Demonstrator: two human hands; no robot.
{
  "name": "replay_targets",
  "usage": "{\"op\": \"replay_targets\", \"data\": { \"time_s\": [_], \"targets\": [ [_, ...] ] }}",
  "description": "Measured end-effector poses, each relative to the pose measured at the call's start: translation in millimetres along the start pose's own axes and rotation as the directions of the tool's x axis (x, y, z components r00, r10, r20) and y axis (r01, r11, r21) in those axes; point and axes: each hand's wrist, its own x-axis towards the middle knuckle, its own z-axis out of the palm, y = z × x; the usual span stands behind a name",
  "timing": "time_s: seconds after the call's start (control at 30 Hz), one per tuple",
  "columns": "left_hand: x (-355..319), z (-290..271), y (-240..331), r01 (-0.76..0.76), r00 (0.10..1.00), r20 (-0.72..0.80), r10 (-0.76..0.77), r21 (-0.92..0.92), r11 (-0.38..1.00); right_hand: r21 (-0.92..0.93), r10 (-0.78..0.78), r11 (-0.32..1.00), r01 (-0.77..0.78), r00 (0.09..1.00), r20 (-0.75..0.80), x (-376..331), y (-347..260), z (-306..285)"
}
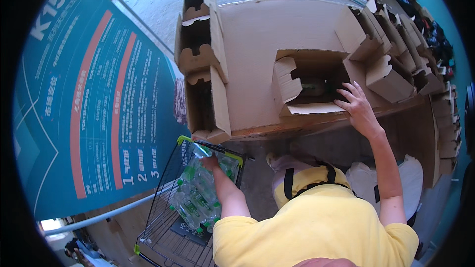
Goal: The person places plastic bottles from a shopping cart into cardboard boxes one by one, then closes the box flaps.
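Down at the left, the person's left hand reaches into a wire shopping cart with bright green corner pieces. Its fingers are bent at the upper end of the load, against a clear plastic bottle that sticks up near the cart's far rim. The fingertips are mostly hidden, so I cannot tell whether they are clamped around that bottle or only touching it. Below and beside the hand lie more clear plastic bottles with green caps and green labels, packed close together in the cart.

The right hand is up at the open cardboard carton, at the right end of its near side. The fingers are spread apart and slightly curved, the tips at the carton's edge and over its opening; they are not closed around any bottle. The carton's left flap is folded outward, with a notch cut into its edge. Deep in its shadowed inside sits a pale, greenish object, too dim to name surely.

This carton stands on a surface covered by a brown cardboard sheet. Along the left edge of the sheet is a line of open cartons, and more open cartons crowd together on the right. A large teal banner with orange bars fills the left side, and the person wears a yellow T-shirt.
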Motion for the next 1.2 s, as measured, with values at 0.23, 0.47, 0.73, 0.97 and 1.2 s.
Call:
{"op": "replay_targets", "data": {
  "time_s": [0.23,0.47,0.73,0.97,1.2],
  "targets": [
    [2.2,-25.8,-32.9,0.483,0.876,0.483,-0.015,-0.876,-0.008,0.070,-0.010,0.998,0.011,1.000,-0.012,-1.8,4.5,3.0],
    [-147.4,-132.3,-70.3,0.255,0.940,0.171,0.296,-0.927,-0.274,0.133,-0.078,0.988,0.079,0.997,-0.011,-2.4,16.8,1.4],
    [-265.1,-296.0,84.4,-0.388,0.786,-0.487,0.382,-0.869,-0.309,0.211,-0.140,0.965,0.156,0.986,-0.090,-11.4,45.6,0.6],
    [-326.9,-321.1,296.6,-0.092,0.351,-0.517,0.781,-0.849,-0.520,0.262,-0.189,0.936,0.233,0.965,-0.185,-12.1,55.5,12.8],
    [-338.6,-274.0,373.4,-0.705,0.062,0.080,0.995,-0.703,0.100,0.358,-0.062,0.920,0.157,0.963,-0.263,-19.1,63.7,15.7]
  ]
}}
